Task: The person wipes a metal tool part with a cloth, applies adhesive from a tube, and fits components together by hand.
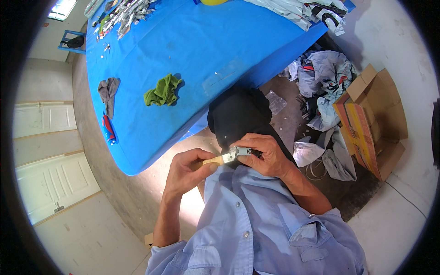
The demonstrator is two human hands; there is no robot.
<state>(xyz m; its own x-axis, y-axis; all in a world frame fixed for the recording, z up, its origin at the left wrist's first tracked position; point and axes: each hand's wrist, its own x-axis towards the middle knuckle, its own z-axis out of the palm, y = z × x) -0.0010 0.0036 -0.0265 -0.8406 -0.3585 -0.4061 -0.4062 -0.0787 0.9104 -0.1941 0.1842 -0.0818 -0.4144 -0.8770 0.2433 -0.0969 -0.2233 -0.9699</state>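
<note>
In front of my lap, my left hand (185,170) is closed with thumb and fingers on a small tool with a tan, wood-like handle (212,161). Its pale flat end meets a small grey metal part (241,151), and I cannot make out the tool's exact kind. My right hand (266,155) grips that metal part, which has a black piece at its right end, partly hidden by the fingers. On the blue-covered table (137,133) beyond my hands lie a crumpled green cloth (163,90), a grey cloth (109,94) and a red-and-blue tool (108,129).
A heap of small metal parts (133,16) lies at the table's far left, with plastic bags (293,13) at its far right. On the floor to my right are crumpled bags (323,73) and an open cardboard box (373,123). My black-clad leg (240,112) is beside the table edge.
</note>
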